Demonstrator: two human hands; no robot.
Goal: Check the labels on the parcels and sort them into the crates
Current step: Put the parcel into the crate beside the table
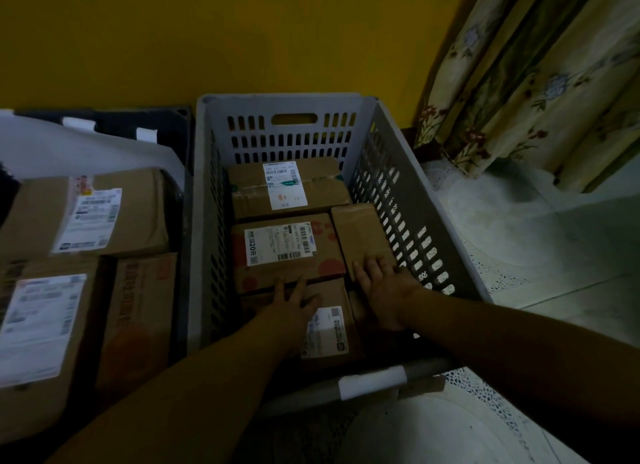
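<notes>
Both arms reach into the grey crate, whose long axis runs from the near rim to the far wall. The left hand lies flat, fingers spread, on the near box, fingertips touching the near edge of the middle box. The right hand lies flat, fingers straight, on the near end of the plain box by the crate's right wall; neither hand grips anything.

Four boxes show clearly in this crate. The near box is half hidden by the left hand, its label towards its right side. The middle box lies crosswise, its label turned sideways. The plain box runs lengthwise and shows no label. The far box lies crosswise against the far wall, label upright. A dark shape under the right wrist may be another box; I cannot tell.

In the dark crate to the left, three boxes show, cut off by the picture's left edge; two carry blurred labels. White sheeting covers its far end. The dim light leaves all print unreadable.
</notes>
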